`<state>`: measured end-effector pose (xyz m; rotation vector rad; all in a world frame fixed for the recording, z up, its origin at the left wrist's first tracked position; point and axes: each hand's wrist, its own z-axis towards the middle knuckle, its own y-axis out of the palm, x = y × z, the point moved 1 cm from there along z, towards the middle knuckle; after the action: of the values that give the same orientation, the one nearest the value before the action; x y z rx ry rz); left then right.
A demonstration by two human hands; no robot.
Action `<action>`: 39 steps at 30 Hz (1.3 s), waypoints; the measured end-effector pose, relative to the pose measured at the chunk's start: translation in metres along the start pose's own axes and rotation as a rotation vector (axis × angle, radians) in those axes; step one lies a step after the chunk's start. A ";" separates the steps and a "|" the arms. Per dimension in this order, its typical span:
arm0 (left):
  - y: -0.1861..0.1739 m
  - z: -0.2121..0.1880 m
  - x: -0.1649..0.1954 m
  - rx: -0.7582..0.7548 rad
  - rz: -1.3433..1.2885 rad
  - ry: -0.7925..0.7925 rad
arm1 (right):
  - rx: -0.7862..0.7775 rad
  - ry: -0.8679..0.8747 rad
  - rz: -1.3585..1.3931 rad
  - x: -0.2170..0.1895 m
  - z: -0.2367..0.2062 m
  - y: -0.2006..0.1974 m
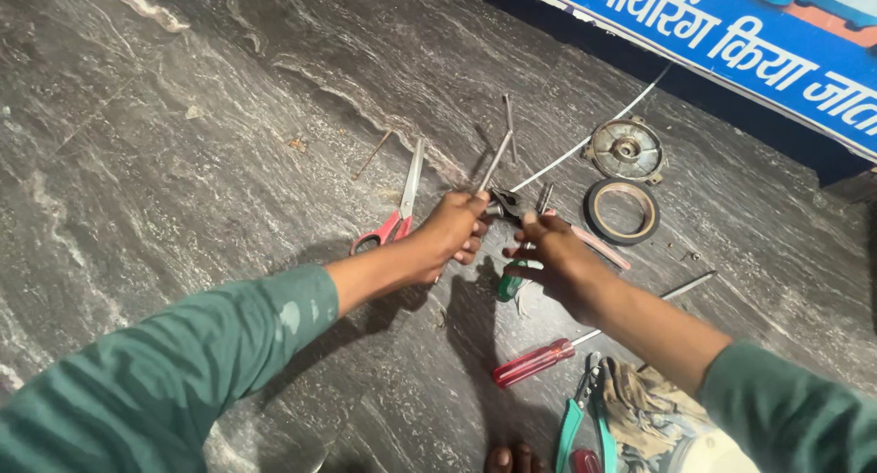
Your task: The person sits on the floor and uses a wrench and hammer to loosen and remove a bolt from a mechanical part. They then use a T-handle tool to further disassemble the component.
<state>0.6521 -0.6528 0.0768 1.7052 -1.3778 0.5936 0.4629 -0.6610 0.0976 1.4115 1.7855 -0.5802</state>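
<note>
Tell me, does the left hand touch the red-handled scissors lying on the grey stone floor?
Apart. The head view shows the left hand raised beside the red-handled scissors, with bare grey stone floor visible between them.

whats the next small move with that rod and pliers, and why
Probably steady the thin metal rod with the left hand while the right hand squeezes the pliers. Their head seems to sit at the rod's lower end, between both hands, though the grip is partly hidden.
</note>
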 end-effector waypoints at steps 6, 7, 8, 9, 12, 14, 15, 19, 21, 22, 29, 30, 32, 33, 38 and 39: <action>0.032 -0.023 -0.006 -0.284 0.264 0.059 | 0.020 -0.171 0.108 -0.058 -0.014 -0.010; 0.037 -0.024 -0.006 -0.341 0.287 0.104 | 0.061 -0.189 0.176 -0.065 -0.016 -0.015; 0.041 -0.025 -0.006 -0.400 0.310 0.150 | 0.103 -0.206 0.242 -0.072 -0.018 -0.022; 0.043 -0.024 -0.005 -0.419 0.356 0.194 | 0.147 -0.224 0.307 -0.076 -0.021 -0.028; 0.049 -0.020 -0.007 -0.492 0.398 0.261 | 0.116 -0.429 0.479 -0.085 -0.037 -0.058; 0.051 -0.018 -0.012 -0.556 0.316 0.198 | 0.162 -0.488 0.539 -0.091 -0.054 -0.083; 0.053 -0.017 -0.014 -0.540 0.312 0.259 | 0.202 -0.509 0.551 -0.091 -0.064 -0.096; 0.072 -0.013 -0.021 -0.523 0.392 0.520 | 0.350 -0.576 0.622 -0.082 -0.113 -0.143; 0.094 -0.010 -0.025 -0.562 0.408 0.571 | 0.404 -0.620 0.612 -0.072 -0.138 -0.167; 0.108 -0.010 -0.030 -0.598 0.380 0.550 | 0.427 -0.652 0.579 -0.065 -0.152 -0.182; 0.261 -0.036 -0.102 -0.862 0.120 0.365 | 0.656 -0.893 0.706 0.006 -0.290 -0.313; 0.285 -0.047 -0.113 -0.837 0.084 0.328 | 0.744 -0.909 0.688 0.021 -0.322 -0.319; 0.333 -0.078 -0.131 -0.828 0.046 0.259 | 0.950 -0.974 0.661 0.052 -0.400 -0.313; 0.355 -0.096 -0.139 -0.867 -0.013 0.240 | 0.926 -0.993 0.612 0.068 -0.443 -0.300; 0.444 -0.219 -0.195 -1.053 -0.108 0.088 | 1.184 -0.767 0.387 0.127 -0.628 -0.193; 0.451 -0.242 -0.209 -1.171 -0.074 0.075 | 1.296 -0.719 0.330 0.136 -0.644 -0.173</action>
<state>0.1993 -0.3533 0.1823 0.7522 -1.1998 -0.2121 0.1002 -0.1466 0.3556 1.8271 0.4605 -1.9393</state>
